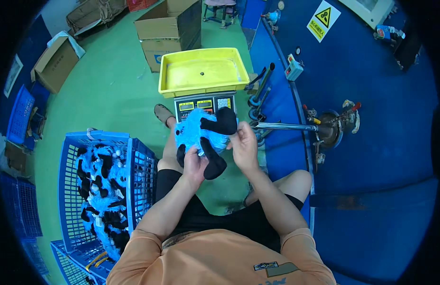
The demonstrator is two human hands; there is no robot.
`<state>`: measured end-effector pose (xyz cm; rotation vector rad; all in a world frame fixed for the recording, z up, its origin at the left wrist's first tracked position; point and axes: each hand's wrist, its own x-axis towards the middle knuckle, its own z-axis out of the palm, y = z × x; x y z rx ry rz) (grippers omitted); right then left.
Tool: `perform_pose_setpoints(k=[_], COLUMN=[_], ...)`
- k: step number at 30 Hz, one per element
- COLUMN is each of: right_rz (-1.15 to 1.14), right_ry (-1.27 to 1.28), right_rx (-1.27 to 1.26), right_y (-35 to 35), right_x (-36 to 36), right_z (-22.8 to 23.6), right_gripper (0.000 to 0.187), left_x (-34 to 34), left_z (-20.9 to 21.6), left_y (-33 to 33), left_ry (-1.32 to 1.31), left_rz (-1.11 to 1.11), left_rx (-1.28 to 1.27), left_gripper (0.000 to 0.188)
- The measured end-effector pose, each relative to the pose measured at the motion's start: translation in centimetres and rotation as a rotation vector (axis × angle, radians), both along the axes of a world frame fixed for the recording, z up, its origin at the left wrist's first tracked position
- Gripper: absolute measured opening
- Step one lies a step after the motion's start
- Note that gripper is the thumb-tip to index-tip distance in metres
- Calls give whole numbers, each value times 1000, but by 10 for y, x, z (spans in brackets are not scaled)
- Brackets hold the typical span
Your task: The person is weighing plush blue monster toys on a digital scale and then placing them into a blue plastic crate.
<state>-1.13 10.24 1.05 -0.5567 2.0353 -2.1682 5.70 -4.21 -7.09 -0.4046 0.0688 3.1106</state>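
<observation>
A bright blue furry plush toy (187, 128) with black limbs is held up over my lap, in front of a scale. From below, my left hand (195, 167) grips its fur between the black legs, the fingers partly hidden under it. My right hand (244, 148) is closed at the toy's right side, thumb and fingers pinching its edge beside the upper black foot. Just beyond those fingers ends a shiny metal tube (289, 126), which sticks out from the blue machine on the right. Whether tube and hand touch, I cannot tell.
A yellow tray (165, 71) rests on the digital scale (182, 105), with a small dark bit inside. At my left stands a blue crate (132, 180) full of similar blue and black plush pieces. An opened cardboard box (156, 28) stands beyond; the blue machine (372, 156) walls the right.
</observation>
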Motion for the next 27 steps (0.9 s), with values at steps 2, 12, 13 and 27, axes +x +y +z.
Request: perform_pose_setpoints(k=[2, 12, 13, 27], right_rz=[-86, -37, -38, -789], right_ry=[85, -143, -144, 80], right_rx=[17, -162, -166, 521], right_y=[6, 23, 20, 191], right_x=[-4, -1, -2, -51], right_z=[1, -4, -2, 17], right_gripper=[11, 20, 20, 30], left_x=[-12, -17, -16, -28], left_z=[-10, 4, 6, 32], left_y=[1, 8, 8, 107], left_ry=[-50, -97, -126, 26], left_rz=[-72, -101, -87, -347], left_rx=[118, 61, 46, -733], left_gripper=[33, 29, 29, 24])
